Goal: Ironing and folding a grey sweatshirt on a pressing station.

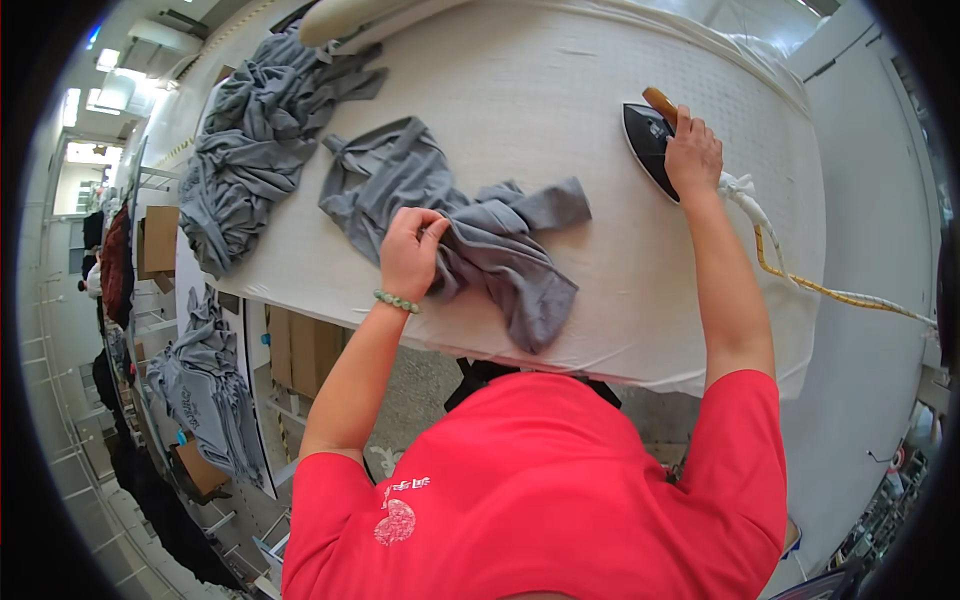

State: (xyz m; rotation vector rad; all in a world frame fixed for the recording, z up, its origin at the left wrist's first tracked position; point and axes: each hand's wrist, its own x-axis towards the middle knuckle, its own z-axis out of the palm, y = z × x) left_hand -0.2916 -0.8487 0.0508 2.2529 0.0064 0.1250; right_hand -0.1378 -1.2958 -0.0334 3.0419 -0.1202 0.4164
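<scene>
Red shirt (540, 470): short line of white characters (412, 485) above a rounded white emblem (395, 522). Grey garment stack (222, 425): dark lettering (190, 405), too small to read. Iron (645, 145): pale marking, likewise illegible.

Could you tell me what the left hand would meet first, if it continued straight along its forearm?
The left hand would most likely meet more of the grey garment, which it appears to pinch and which spreads ahead of it. Its exact height above the cloth is unclear.

Left hand (412, 250) is kinda pinching, thumb against curled fingers, bare forearm (352, 375) slanting back from it. Right hand (695, 158) is way off to its right, fingers curled in a grip.
</scene>
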